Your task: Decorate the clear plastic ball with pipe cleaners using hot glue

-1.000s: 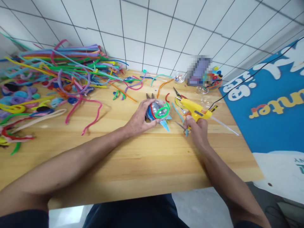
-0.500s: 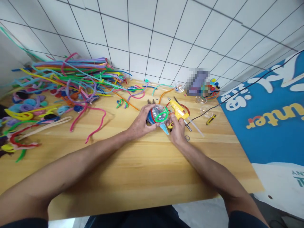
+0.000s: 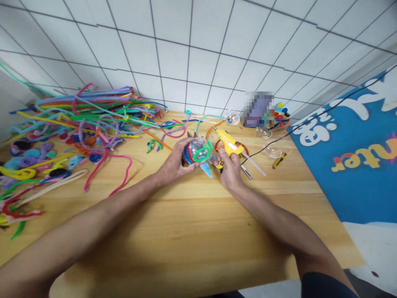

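My left hand (image 3: pixel 174 164) grips a clear ball (image 3: pixel 197 150) with silvery filling, blue and red pipe cleaner wrapped on its left side and a green loop on its front. From the ball's lower right a light blue pointed piece (image 3: pixel 206 169) sticks out. A yellow hot glue gun (image 3: pixel 228 142) is in my right hand (image 3: pixel 230 167), its nozzle pointing up and left, above the ball's right side and apart from it. A clear glue stick (image 3: pixel 256 165) juts from the gun's back end. Part of the ball is hidden behind my left fingers.
Heaped pipe cleaners (image 3: pixel 93 105) in many colours cover the table's (image 3: pixel 173 231) left side. Clear plastic domes (image 3: pixel 232 117) and a yellow cutter (image 3: pixel 279 160) lie at the right, with a pen-like tool (image 3: pixel 246 171) closer in. A black cable (image 3: pixel 335 102) crosses the blue poster (image 3: pixel 356 194).
My right hand and the glue gun have drawn slightly away from the ball, widening the gap between them. The view has shifted a little; both grips stay the same.
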The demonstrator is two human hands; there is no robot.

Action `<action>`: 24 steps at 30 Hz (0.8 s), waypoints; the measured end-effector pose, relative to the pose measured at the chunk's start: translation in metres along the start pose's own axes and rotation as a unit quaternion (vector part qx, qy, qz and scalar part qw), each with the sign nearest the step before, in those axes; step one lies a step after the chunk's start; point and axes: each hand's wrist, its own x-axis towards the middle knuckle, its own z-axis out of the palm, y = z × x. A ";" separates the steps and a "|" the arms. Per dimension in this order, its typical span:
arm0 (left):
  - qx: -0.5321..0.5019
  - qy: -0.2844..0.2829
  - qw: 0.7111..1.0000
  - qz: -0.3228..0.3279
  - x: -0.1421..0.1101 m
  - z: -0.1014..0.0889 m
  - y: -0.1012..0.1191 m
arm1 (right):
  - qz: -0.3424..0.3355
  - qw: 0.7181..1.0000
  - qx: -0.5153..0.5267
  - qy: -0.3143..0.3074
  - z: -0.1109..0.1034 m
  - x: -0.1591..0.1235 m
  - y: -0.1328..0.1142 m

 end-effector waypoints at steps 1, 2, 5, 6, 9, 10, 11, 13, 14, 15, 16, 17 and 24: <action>0.001 0.002 1.000 -0.005 0.000 0.000 0.000 | 0.001 1.000 -0.005 -0.006 -0.005 0.001 -0.007; 0.002 0.003 1.000 -0.007 0.000 0.000 0.001 | -0.003 1.000 -0.016 -0.011 -0.010 0.001 -0.014; 0.003 0.006 1.000 -0.005 0.002 0.001 0.003 | -0.035 0.997 -0.070 -0.016 -0.028 -0.002 -0.032; 0.000 0.009 1.000 -0.001 0.002 0.001 0.003 | -0.042 0.995 -0.090 -0.018 -0.034 -0.003 -0.036; -0.010 0.013 1.000 0.017 0.002 0.001 0.003 | -0.060 0.989 -0.133 -0.029 -0.050 -0.011 -0.036; -0.013 0.011 1.000 0.021 0.002 0.001 0.003 | -0.067 0.986 -0.149 -0.033 -0.054 -0.013 -0.032; -0.016 0.009 1.000 0.024 0.001 0.001 0.003 | -0.075 0.982 -0.168 -0.038 -0.059 -0.015 -0.028; -0.021 0.003 1.000 0.023 0.000 0.001 0.003 | -0.100 0.971 -0.210 -0.050 -0.068 -0.019 -0.020; -0.022 0.002 1.000 0.022 0.000 0.000 0.004 | -0.117 0.964 -0.232 -0.060 -0.073 -0.020 -0.016; -0.024 0.001 0.999 0.021 0.000 0.000 0.004 | -0.135 0.955 -0.255 -0.073 -0.077 -0.022 -0.013; -0.026 0.001 0.999 0.021 -0.001 0.000 0.005 | -0.156 0.944 -0.276 -0.087 -0.080 -0.022 -0.011; -0.029 0.001 0.999 0.022 -0.001 0.000 0.005 | -0.180 0.933 -0.294 -0.101 -0.084 -0.023 -0.010; -0.028 0.001 0.999 0.022 -0.004 0.001 0.004 | -0.267 0.891 -0.337 -0.147 -0.097 -0.025 -0.001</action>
